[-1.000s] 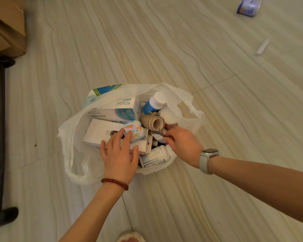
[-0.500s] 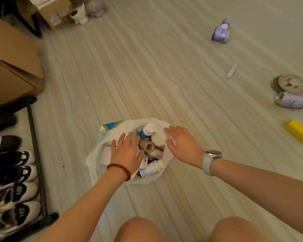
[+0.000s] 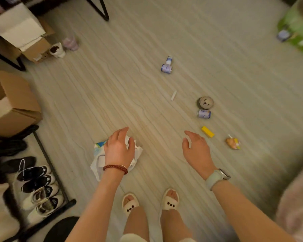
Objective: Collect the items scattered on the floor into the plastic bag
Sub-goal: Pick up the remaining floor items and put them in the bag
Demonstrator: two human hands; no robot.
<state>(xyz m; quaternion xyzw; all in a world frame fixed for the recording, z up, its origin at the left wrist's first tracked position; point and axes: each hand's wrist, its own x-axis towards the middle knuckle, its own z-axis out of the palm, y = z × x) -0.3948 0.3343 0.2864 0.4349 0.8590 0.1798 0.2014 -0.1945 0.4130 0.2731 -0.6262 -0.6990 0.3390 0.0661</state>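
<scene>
The white plastic bag (image 3: 96, 163) sits on the floor, mostly covered by my left hand (image 3: 118, 148), which hovers over it with fingers apart and nothing in it. My right hand (image 3: 196, 151) is open too, held above bare floor to the bag's right. Scattered further right lie a yellow block (image 3: 207, 131), an orange snack packet (image 3: 233, 143), a small purple can (image 3: 204, 114), a round tin with a face on its lid (image 3: 205, 102), a white stick (image 3: 173, 95) and a purple bottle (image 3: 166, 65). The bag's contents are largely hidden.
A shoe rack with several shoes (image 3: 38, 186) lines the left edge. Cardboard boxes (image 3: 10, 103) stand at the left and upper left. A green bag (image 3: 297, 30) sits at the top right. My slippered feet (image 3: 150, 201) stand just below the bag.
The view has risen well above the floor, so the bag looks smaller. Both hands have lifted out of the bag. My right hand has moved away to the right.
</scene>
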